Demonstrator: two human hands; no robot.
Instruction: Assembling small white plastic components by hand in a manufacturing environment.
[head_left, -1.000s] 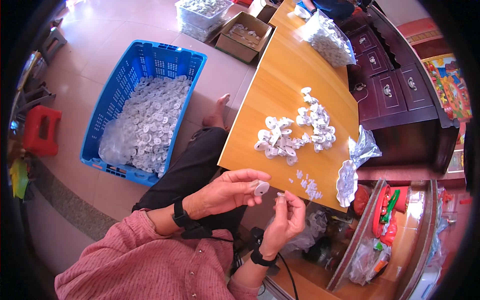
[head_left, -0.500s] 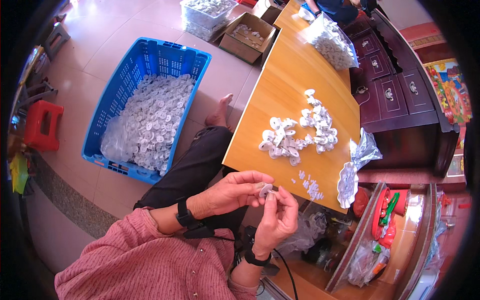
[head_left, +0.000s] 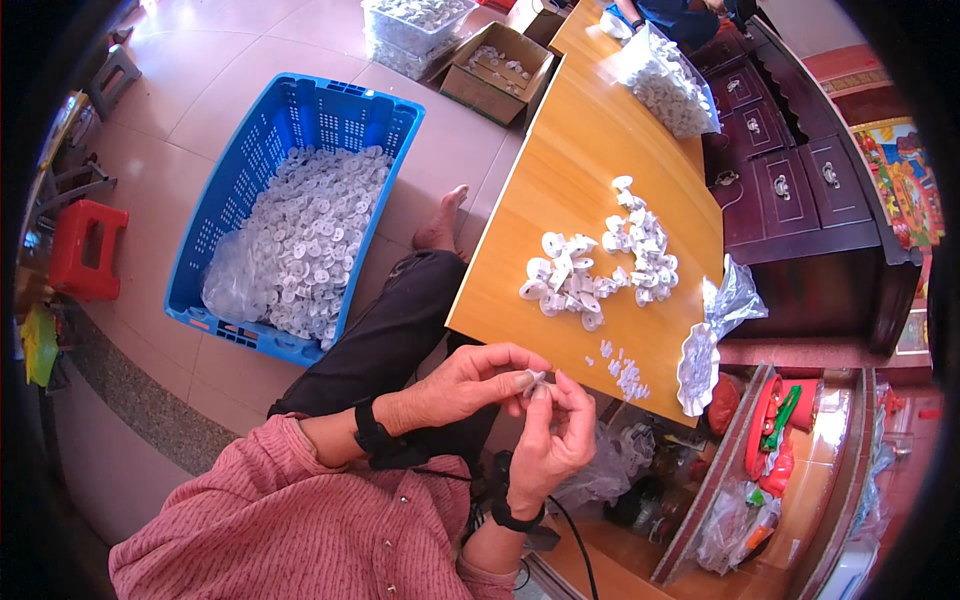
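A small white round plastic piece (head_left: 535, 379) is pinched between both hands above my lap, partly covered by fingertips. My left hand (head_left: 468, 388) grips it with thumb and forefinger. My right hand (head_left: 556, 428) meets it from the right, thumb and forefinger closed at the piece; whether a separate tiny part is between them is hidden. Beyond the hands, on the wooden table (head_left: 540, 190), lie a pile of white plastic pieces (head_left: 567, 283), a second white pile (head_left: 643, 248) and a scatter of tiny white parts (head_left: 627, 377).
A blue crate (head_left: 385, 180) full of white round pieces stands on the floor at left. At the table's right edge sit a scalloped white dish (head_left: 696, 370) and a clear plastic bag (head_left: 738, 292). Another person's hand shows beside a filled bag (head_left: 668, 90) at the far end.
The white piece has turned between my fingers: its round face showed before, and now more of it is covered. My hands stay almost in place.
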